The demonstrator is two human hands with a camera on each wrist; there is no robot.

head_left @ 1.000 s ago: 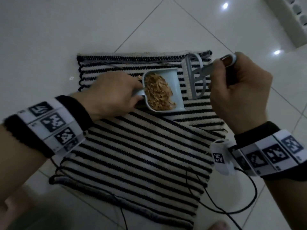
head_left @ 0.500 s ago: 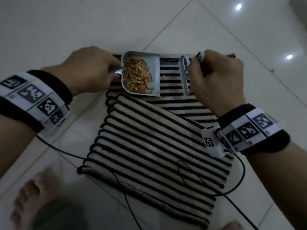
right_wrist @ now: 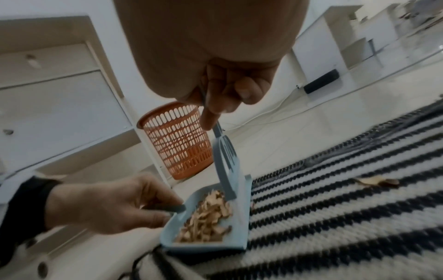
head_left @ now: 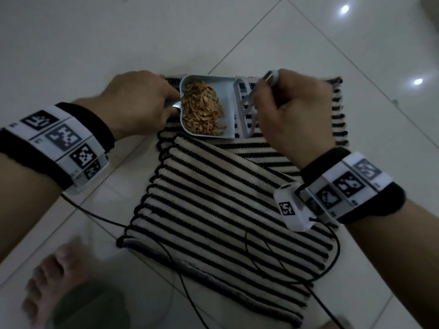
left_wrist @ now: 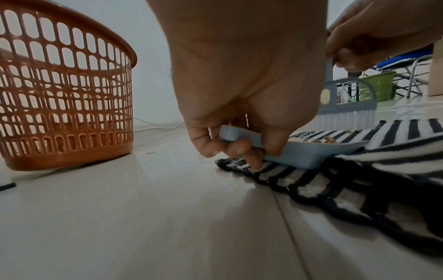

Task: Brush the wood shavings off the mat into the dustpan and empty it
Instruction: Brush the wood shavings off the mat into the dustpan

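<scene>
A black-and-white striped mat (head_left: 213,200) lies on the tiled floor. At its far left corner sits a light blue dustpan (head_left: 229,100) holding a heap of brown wood shavings (head_left: 202,110). My left hand (head_left: 152,108) grips the dustpan's handle, its fingers (left_wrist: 239,149) curled under it. Gripped in my right hand (head_left: 285,108) is a small grey-blue brush (head_left: 244,112), its bristles standing right at the dustpan's open edge. From the right wrist, the brush (right_wrist: 225,166) stands over the shavings (right_wrist: 206,221), and one stray shaving (right_wrist: 376,181) lies further out on the mat (right_wrist: 335,217).
An orange slotted basket (left_wrist: 64,98) stands on the floor just left of the dustpan. Black cables (head_left: 261,269) trail over the mat's near part. A bare foot (head_left: 52,281) is at the near left. White cabinets (right_wrist: 59,85) stand behind the basket.
Both hands have moved left along the mat's far edge, taking the dustpan to the far left corner. The brush has closed in against the dustpan's open side.
</scene>
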